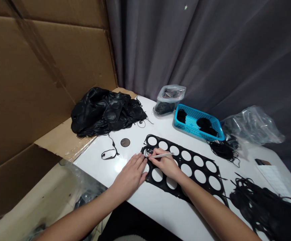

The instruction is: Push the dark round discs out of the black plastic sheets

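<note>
A black sheet (192,165) with rows of large round holes lies flat on the white table. My left hand (131,171) rests flat at its left end, fingers stretched out and close together. My right hand (166,164) pinches a slim white pen-like tool (163,155). The tool's tip points down at a hole near the sheet's left end, close to my left fingertips. Thin dark strands or rings (149,151) show in that hole; what they are exactly, I cannot tell. Beyond my left hand lies a dark grey disc (125,142), with a thin black offcut (115,151) beside it.
A pile of black sheets (105,112) sits at the back left by a cardboard wall (47,53). Behind are a clear plastic bag (172,93) and a blue basket (189,126) of black pieces. Black strips (263,204) heap at right, near a paper (273,177).
</note>
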Motion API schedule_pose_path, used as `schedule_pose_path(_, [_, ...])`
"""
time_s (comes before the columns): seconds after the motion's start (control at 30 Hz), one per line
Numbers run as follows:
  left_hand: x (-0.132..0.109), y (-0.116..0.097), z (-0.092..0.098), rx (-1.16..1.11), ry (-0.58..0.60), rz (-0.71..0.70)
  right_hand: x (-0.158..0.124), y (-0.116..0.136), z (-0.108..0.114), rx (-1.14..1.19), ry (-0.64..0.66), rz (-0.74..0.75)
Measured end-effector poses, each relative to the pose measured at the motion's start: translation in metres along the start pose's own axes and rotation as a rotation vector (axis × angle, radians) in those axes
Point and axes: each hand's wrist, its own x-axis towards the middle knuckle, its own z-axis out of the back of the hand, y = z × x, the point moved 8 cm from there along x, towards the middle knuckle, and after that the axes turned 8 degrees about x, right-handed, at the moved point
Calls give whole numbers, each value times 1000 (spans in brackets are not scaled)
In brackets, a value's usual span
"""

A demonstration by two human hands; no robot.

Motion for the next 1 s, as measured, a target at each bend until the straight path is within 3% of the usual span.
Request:
schedule_pose_path(0.17, [0,-2,-1,8,-17,1,-13,17,-14,-172,71,222])
schedule_pose_path(0.33, [1,-4,-2,17,-10,0,-6,11,-20,-319,63,298])
schedule_pose_path(0.4, [1,-3,-2,21,-2,-5,14,4,2,-377,-47,279])
schedule_pose_path(0.53, [3,0,3,37,5,-16,46,-10,86,-403,-436,124])
schedule_pose_path(0.63, [7,1,10,42,3,-5,40,-14,121,-297,-508,36])
schedule_pose_path(0.7, [12,-2,14,22,-7,4,26,-14,114,-184,-407,-9])
schedule_pose_path(0.83, [19,-24,10,-17,7,-74,-14,-12,65,-18,-142,-102])
schedule_pose_path(0.9, [20,-34,2,-14,27,-111,-29,-10,46,-15,-91,-116])
schedule_pose_path(1.0, [17,-37,-5,-22,33,-118,-42,-13,35,-10,-103,-122])
